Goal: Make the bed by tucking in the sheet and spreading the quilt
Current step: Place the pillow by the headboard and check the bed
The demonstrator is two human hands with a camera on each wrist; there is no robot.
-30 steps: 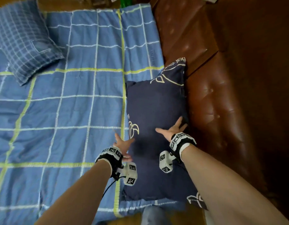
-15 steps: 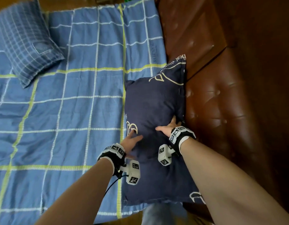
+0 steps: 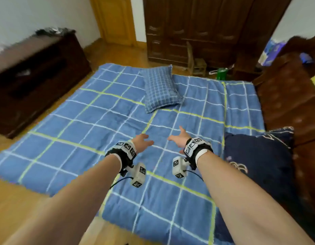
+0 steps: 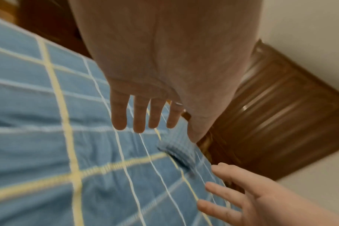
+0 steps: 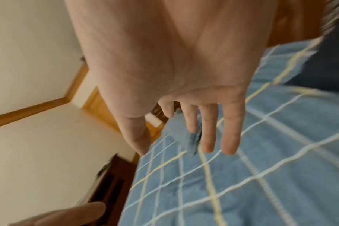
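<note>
**Over the middle of the bed, both hands free**

Above the blue checked quilt I hold my left hand and my right hand out side by side, palms down, fingers straight and a little spread, neither one holding anything. Both wrist views show the same: flat palms, loose fingers, the quilt below and no cloth pinched. I keep them apart like this, I think, because the next thing is a two-handed reach, and the checked pillow lies straight ahead of them, crooked and near the far edge rather than at the head.

The quilt is already spread across the whole mattress, its yellow and white lines running fairly straight, with only soft ripples near the middle. The sheet is under it and I cannot see it, so I cannot tell whether it is tucked. The navy pillow sits on my right, close up to the brown padded headboard, which is where a pillow belongs; by my reckoning the checked one should join it there.

Beyond the bed stand a dark low cabinet on the left and a dark wardrobe across the room, with a green container on the floor before it. All are clear of my reach.
</note>
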